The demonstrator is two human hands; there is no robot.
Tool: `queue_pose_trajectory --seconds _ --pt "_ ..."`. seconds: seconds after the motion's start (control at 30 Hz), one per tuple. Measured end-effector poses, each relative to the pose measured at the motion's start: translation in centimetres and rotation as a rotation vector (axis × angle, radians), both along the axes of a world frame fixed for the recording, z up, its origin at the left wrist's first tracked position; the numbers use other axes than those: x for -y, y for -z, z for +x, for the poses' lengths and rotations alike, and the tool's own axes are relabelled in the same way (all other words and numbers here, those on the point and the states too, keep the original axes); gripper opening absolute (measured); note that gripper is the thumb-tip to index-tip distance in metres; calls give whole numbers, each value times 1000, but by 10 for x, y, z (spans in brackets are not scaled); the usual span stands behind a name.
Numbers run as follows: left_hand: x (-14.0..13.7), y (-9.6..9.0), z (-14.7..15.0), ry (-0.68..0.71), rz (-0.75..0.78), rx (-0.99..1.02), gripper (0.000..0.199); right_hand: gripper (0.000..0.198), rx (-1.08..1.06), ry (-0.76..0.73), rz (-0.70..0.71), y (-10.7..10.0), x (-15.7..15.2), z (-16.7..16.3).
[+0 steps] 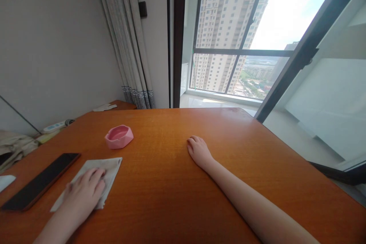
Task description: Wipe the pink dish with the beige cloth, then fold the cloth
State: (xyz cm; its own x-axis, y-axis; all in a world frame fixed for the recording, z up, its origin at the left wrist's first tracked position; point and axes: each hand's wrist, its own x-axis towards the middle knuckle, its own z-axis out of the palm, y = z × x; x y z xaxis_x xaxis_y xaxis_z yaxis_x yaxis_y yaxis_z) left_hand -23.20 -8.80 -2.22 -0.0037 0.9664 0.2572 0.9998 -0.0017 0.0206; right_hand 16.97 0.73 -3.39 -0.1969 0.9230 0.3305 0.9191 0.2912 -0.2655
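My left hand [85, 188] lies palm down on a folded pale grey cloth [113, 166], its fingers spread and pressing on it without gripping. The cloth rests flat on the brown wooden table [160, 183], partly hidden under the hand. Farther right, my right hand [199, 151] rests on the bare tabletop, palm down, with the fingers slightly bent and no object visible in them. Beyond the cloth stands a pink angular ashtray-like dish [119, 137], apart from both hands. To the left of the cloth lies a long flat black slab with a dark screen-like top [41, 181].
A white scrap [6, 181] lies at the left table edge. Past that edge are a power strip [55, 126] and bundled fabric [17, 146]. White paper [105, 107] sits at the back left. A grey curtain [126, 38] and a window [231, 34] are behind the table.
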Motion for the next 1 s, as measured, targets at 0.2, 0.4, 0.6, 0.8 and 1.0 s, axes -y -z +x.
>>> queue_pose_trajectory --seconds 0.2,0.4,0.6,0.8,1.0 --pt "-39 -53 96 416 -98 149 28 20 100 119 47 -1 0 -19" --pt "-89 -30 217 613 -167 149 26 40 -24 41 30 -5 -6 -10" --pt "-116 -4 254 732 -95 322 22 33 -174 -290 4 -3 -11 -3" --pt "-114 0 244 769 -84 391 18 18 -118 -261 25 -2 -10 -6" --pt "-115 4 248 772 -84 364 18 17 -116 -261 21 -2 -10 -6"
